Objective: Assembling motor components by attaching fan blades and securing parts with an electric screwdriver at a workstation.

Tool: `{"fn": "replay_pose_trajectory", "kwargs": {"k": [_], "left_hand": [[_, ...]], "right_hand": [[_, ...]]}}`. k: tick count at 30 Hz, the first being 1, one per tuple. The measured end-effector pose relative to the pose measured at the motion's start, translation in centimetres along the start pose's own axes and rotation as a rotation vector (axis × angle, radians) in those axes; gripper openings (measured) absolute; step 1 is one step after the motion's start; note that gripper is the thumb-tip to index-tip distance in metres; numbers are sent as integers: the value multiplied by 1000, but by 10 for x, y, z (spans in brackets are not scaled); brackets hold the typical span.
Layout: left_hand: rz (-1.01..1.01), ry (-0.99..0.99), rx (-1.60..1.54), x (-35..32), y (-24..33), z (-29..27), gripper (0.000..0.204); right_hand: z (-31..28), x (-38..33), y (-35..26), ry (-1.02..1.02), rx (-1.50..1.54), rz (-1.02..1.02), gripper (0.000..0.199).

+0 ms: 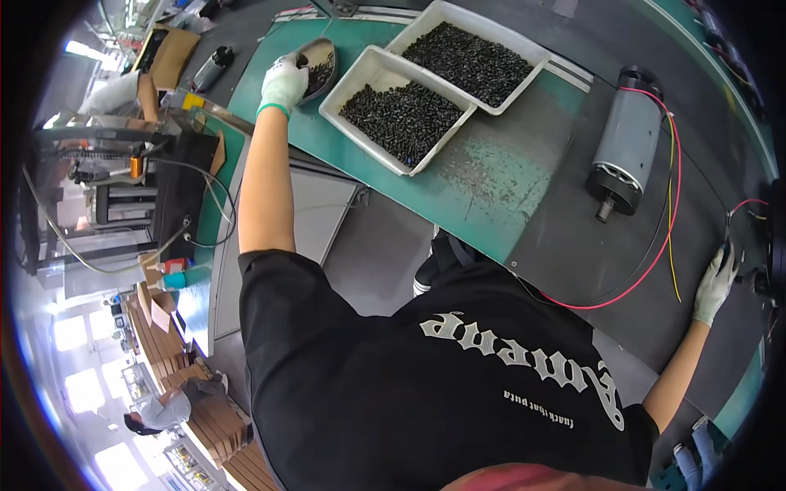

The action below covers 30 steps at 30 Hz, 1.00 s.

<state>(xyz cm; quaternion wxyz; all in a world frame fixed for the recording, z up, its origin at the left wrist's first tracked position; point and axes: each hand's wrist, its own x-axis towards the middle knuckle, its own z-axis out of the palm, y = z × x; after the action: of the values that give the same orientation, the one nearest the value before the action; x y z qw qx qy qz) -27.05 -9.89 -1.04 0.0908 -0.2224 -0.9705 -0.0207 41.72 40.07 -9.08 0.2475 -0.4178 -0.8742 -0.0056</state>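
Note:
My left hand [285,84], in a white glove with a green cuff, is at the left rim of a dark oval bowl [330,80] holding small black parts. Its fingers are curled in over the bowl's edge; what they grip is hidden. Far to the right, my right hand [715,285], also gloved, has its fingers closed around a thin dark wire lead [727,233], near where a red wire comes in from the right edge. Left of that hand lies a grey cylindrical motor [629,143] with black ends, a threaded shaft and loose red, yellow and black wires.
Two white trays, a near one [366,147] and a far one [540,67], hold heaps of small black pieces on the green mat [491,192]. Another motor [214,69] lies at the upper left. Other people sit at the left, near stacked cardboard [214,421].

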Motion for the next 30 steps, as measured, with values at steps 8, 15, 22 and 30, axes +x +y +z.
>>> {"fn": "replay_pose_trajectory", "kwargs": {"k": [8, 15, 22, 30], "left_hand": [[183, -63, -50, 31, -9, 14, 38], [64, -17, -229, 38, -40, 23, 27], [-426, -175, -1291, 15, -38, 18, 16], [-428, -62, -1423, 3, -49, 22, 13]], "right_hand": [[-1, 1, -11, -27, -29, 101, 50], [11, 1, 8, 60, -127, 95, 47], [-3, 0, 7, 217, -2, 89, 42], [-3, -2, 9, 256, 74, 355, 58]]}}
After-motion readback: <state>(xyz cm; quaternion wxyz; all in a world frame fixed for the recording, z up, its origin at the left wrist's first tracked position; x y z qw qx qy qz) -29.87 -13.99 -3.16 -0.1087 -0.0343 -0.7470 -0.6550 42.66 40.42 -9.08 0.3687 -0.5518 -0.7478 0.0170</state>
